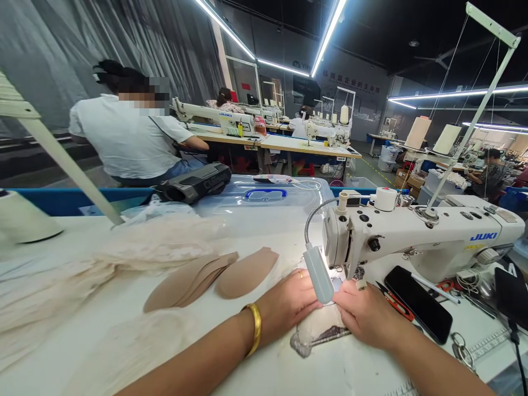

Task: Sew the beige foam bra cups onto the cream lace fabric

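Observation:
My left hand (289, 302), with a gold bangle on the wrist and a ring, lies flat on a pale lace fabric piece (319, 324) at the needle of a white JUKI sewing machine (421, 236). My right hand (363, 313) presses the same piece from the right, fingers curled down on it. A small grey gooseneck lamp (318, 273) hangs over both hands and hides the fingertips. Tan foam cup pads (214, 278) lie just left of my left hand.
Heaps of pale fabric (82, 269) cover the left of the table. A black phone (423, 302), red snips (398, 306) and keys (462, 346) lie at the right. A clear lidded bin (264, 201) stands behind. A person in a white shirt (127, 137) sits ahead among other machines.

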Demonstrator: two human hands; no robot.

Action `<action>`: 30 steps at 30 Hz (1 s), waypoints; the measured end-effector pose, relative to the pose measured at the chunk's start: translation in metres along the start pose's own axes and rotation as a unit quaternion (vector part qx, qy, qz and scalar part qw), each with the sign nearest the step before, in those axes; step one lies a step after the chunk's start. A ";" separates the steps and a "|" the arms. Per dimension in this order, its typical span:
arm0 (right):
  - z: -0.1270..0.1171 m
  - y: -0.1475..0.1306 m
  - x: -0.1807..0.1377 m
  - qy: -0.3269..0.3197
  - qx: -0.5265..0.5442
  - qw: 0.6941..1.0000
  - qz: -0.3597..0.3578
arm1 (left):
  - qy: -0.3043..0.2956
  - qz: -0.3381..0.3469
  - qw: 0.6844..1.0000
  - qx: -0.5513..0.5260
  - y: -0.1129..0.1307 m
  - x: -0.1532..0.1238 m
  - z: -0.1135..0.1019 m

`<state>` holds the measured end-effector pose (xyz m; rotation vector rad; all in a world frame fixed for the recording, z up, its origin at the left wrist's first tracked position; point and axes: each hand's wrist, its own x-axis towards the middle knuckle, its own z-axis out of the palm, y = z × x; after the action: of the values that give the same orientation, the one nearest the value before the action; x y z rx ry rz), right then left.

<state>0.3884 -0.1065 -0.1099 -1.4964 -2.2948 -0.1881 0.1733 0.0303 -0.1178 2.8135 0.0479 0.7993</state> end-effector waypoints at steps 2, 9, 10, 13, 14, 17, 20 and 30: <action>-0.003 -0.001 -0.001 -0.001 -0.006 1.000 -0.009 | 0.007 -0.001 1.000 0.010 0.002 0.000 0.000; -0.001 0.001 -0.003 -0.004 -0.016 1.000 -0.011 | 0.012 0.004 0.999 0.030 0.003 -0.001 0.000; 0.000 0.001 -0.003 -0.005 -0.017 1.000 -0.008 | 0.011 0.004 0.999 0.030 0.002 0.000 0.000; 0.003 0.002 -0.002 -0.006 -0.023 1.000 0.009 | 0.003 -0.002 0.999 0.035 0.000 0.002 -0.004; 0.003 0.002 -0.002 -0.007 -0.023 1.000 0.014 | -0.003 -0.006 0.999 0.043 -0.001 0.003 -0.006; 0.004 0.002 -0.001 -0.011 -0.021 0.999 0.024 | -0.013 -0.028 0.997 0.075 0.001 0.004 -0.012; 0.004 0.004 -0.001 -0.003 -0.023 0.999 0.029 | -0.020 -0.041 0.995 0.092 0.005 0.005 -0.015; -0.002 -0.026 0.007 0.003 0.420 0.886 0.195 | 0.011 -0.088 0.995 0.045 0.042 -0.010 -0.034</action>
<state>0.3634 -0.1120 -0.1033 -1.3841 -1.6323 0.8079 0.1461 -0.0049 -0.0860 2.8332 0.3386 0.8066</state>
